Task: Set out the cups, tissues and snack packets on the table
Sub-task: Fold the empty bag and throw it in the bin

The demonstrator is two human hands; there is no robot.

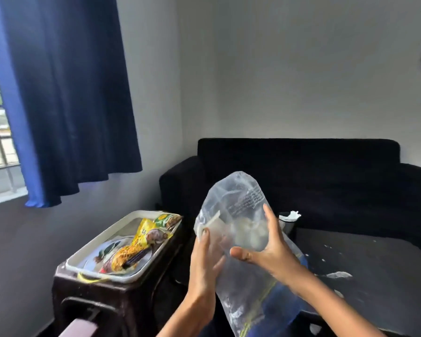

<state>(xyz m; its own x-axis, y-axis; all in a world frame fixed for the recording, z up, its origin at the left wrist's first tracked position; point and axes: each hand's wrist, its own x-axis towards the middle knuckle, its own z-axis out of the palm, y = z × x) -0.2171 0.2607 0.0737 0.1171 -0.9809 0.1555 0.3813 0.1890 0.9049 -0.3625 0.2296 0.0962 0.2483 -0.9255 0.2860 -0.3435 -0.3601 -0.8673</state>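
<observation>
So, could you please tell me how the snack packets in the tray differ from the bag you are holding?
The snack packets are bright yellow and opaque; the bag is clear. The packets lie untouched in the tray; both hands, left and right, hold the bag upright.

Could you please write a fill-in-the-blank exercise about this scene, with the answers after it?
1. Both hands hold a clear plastic ___ with white things inside.
2. The snack packets lie in a white ___ on the dark stool.
3. The curtain at the window is ___.
4. Behind the table stands a black ___.

Answers: bag; tray; blue; sofa
</observation>
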